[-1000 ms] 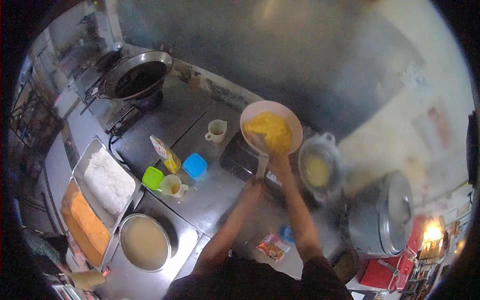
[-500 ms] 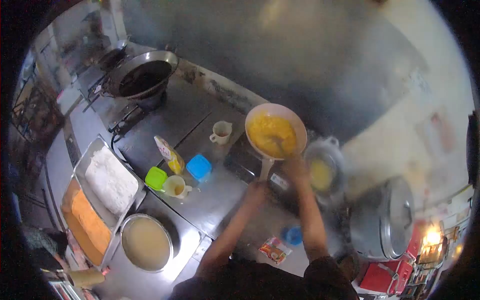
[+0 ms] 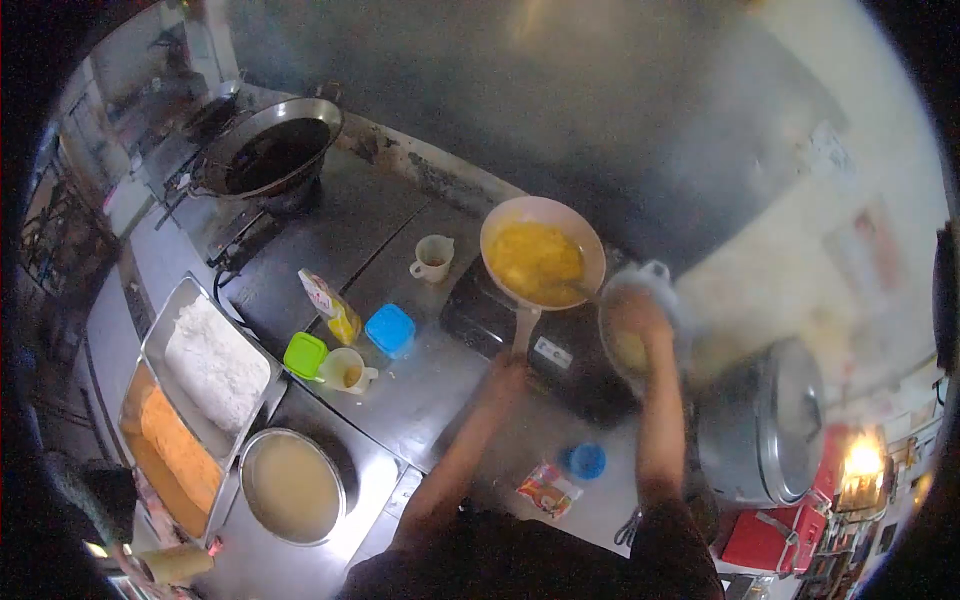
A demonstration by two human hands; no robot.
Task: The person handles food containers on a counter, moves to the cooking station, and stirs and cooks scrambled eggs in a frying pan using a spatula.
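One pan [image 3: 592, 235] holds yellow food; bowl [image 3: 672, 312] also part-filled.
Left fingers [image 3: 514, 370] grip handle [image 3: 527, 325]; right fingers [image 3: 625, 310] over bowl, hold unclear.

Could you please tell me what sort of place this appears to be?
It looks like a kitchen, possibly a commercial one: the left hand holds a pan of yellow food by its handle, a large wok stands further off, and a big lidded metal pot sits to the right.
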